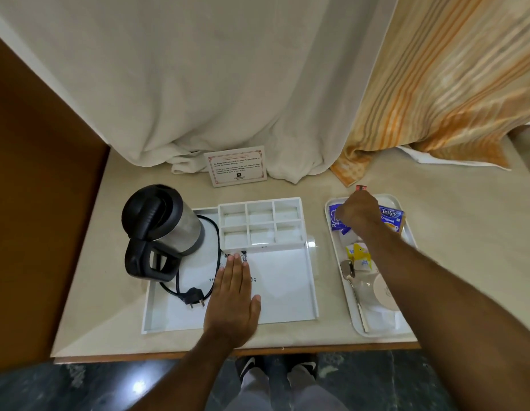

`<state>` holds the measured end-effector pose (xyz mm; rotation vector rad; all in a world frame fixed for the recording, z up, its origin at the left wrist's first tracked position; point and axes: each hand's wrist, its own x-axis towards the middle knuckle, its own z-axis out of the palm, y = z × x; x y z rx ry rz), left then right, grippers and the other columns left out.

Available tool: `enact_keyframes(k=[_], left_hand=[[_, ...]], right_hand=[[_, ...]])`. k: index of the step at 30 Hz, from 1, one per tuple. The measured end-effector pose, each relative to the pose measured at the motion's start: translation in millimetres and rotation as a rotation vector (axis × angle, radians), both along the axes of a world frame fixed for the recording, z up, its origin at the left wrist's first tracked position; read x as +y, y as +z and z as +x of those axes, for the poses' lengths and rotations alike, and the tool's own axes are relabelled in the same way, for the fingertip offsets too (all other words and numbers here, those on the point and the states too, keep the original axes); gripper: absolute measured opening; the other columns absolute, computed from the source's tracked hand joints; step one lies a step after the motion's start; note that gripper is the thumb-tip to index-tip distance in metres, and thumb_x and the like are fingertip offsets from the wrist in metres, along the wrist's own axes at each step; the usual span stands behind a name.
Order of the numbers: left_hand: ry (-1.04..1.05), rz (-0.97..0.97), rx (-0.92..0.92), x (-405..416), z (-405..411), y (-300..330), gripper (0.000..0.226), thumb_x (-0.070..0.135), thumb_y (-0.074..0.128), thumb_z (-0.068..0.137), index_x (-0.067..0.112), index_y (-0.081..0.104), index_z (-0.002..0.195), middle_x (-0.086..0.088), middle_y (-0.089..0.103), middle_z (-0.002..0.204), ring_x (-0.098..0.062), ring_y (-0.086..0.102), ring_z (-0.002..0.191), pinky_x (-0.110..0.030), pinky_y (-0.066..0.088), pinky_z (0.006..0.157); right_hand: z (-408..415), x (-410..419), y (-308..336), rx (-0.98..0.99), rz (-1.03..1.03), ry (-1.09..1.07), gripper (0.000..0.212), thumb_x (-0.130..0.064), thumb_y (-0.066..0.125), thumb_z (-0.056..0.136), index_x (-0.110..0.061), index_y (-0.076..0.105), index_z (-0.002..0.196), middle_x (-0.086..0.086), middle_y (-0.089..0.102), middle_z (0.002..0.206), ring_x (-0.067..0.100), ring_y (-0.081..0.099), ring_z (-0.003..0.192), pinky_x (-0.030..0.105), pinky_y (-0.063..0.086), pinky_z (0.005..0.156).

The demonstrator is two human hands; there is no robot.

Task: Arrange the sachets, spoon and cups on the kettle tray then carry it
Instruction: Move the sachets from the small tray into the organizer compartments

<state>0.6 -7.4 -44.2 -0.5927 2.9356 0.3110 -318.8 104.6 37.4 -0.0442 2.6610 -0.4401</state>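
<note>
Right now, left hand (232, 304) is laid flat, fingers spread, on kettle tray (287, 292); sachets (390, 218) at 3 o'clock are pinched by right hand (357, 212) in serving tray (406, 232), beside spoon (348, 274) and cups (382, 292).

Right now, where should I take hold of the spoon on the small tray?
Probably the spoon by its handle, from above. The handle runs toward you along the small tray's left wall, clear of the sachets; the bowl lies close to the yellow sachets.
</note>
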Motion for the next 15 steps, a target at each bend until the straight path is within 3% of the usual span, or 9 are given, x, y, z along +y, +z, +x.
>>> enact_keyframes(k=[2, 4, 6, 8, 9, 11, 13, 15], left_hand=[[0.01, 0.009, -0.001, 0.0, 0.0, -0.2, 0.078, 0.044, 0.031, 0.095, 0.004, 0.002, 0.155, -0.016, -0.001, 0.165, -0.028, -0.009, 0.152, -0.046, 0.004, 0.12], [0.018, 0.016, 0.002, -0.1, -0.1, -0.4, 0.078, 0.045, 0.031, 0.095, 0.005, 0.002, 0.155, -0.015, -0.002, 0.165, -0.027, -0.009, 0.152, -0.045, 0.003, 0.12], [0.026, 0.016, -0.002, 0.4, -0.3, -0.5, 0.078, 0.046, 0.031, 0.095, 0.006, 0.001, 0.155, -0.014, -0.003, 0.165, -0.027, -0.011, 0.152, -0.044, 0.002, 0.12], [0.031, 0.022, -0.008, 1.0, -0.8, -0.3, 0.078, 0.046, 0.03, 0.096, 0.007, -0.001, 0.155, -0.014, -0.004, 0.165, -0.026, -0.012, 0.152, -0.046, 0.003, 0.123], [0.035, 0.024, -0.01, 0.7, -0.2, 0.3, 0.078, 0.046, 0.03, 0.096, 0.007, -0.002, 0.155, -0.014, -0.005, 0.165, -0.026, -0.012, 0.152, -0.046, 0.005, 0.124], [0.033, 0.027, -0.005, 0.7, -1.2, 1.5, 0.079, 0.045, 0.031, 0.095, 0.006, -0.002, 0.155, -0.014, -0.005, 0.165, -0.026, -0.012, 0.152, -0.046, 0.006, 0.124], [0.037, 0.028, -0.002, 1.7, -2.0, 3.0, 0.079, 0.044, 0.033, 0.095, 0.005, 0.0, 0.155, -0.016, -0.002, 0.165, -0.028, -0.009, 0.152, -0.046, 0.008, 0.123], [0.042, 0.02, -0.002, 2.2, -2.9, 3.9, 0.079, 0.044, 0.034, 0.094, 0.004, 0.002, 0.155, -0.016, 0.001, 0.164, -0.03, -0.005, 0.152, -0.048, 0.008, 0.122]], right_hand=[[-7.8, -1.8, 11.1, -0.032, 0.001, 0.001, 0.034, -0.02, 0.069, 0.081, 0.002, 0.06, 0.106, 0.019, 0.068, 0.11, 0.032, 0.064, 0.097, 0.031, 0.042, 0.068], [-10.7, -8.6, 24.7, 0.011, -0.123, -0.011, 0.026, -0.021, 0.071, 0.08, 0.0, 0.065, 0.095, 0.018, 0.07, 0.1, 0.029, 0.063, 0.085, 0.033, 0.044, 0.067], [0.7, -23.0, 39.5, -0.007, -0.525, -0.074, 0.009, -0.014, 0.075, 0.074, -0.009, 0.071, 0.079, 0.012, 0.07, 0.081, 0.027, 0.063, 0.075, 0.038, 0.051, 0.067], [26.3, -48.3, 55.6, -0.129, -0.859, -0.071, 0.015, -0.007, 0.078, 0.07, -0.019, 0.069, 0.068, 0.004, 0.066, 0.069, 0.02, 0.061, 0.065, 0.032, 0.05, 0.058], [41.7, -64.1, 59.0, -0.188, -0.911, -0.014, 0.017, -0.007, 0.079, 0.07, -0.021, 0.069, 0.069, 0.001, 0.067, 0.07, 0.016, 0.061, 0.064, 0.029, 0.048, 0.056], [70.5, -95.8, 57.7, -0.238, -0.863, 0.147, 0.015, -0.01, 0.08, 0.073, -0.021, 0.072, 0.079, -0.002, 0.069, 0.079, 0.014, 0.064, 0.072, 0.026, 0.05, 0.064], [94.0, -121.0, 46.5, -0.178, -0.739, 0.322, 0.016, -0.012, 0.078, 0.076, -0.015, 0.074, 0.091, -0.001, 0.07, 0.086, 0.016, 0.065, 0.083, 0.028, 0.053, 0.075], [108.8, -134.5, 30.9, -0.1, -0.605, 0.45, 0.016, -0.013, 0.074, 0.077, -0.016, 0.075, 0.093, 0.004, 0.073, 0.091, 0.02, 0.066, 0.086, 0.031, 0.054, 0.077]])
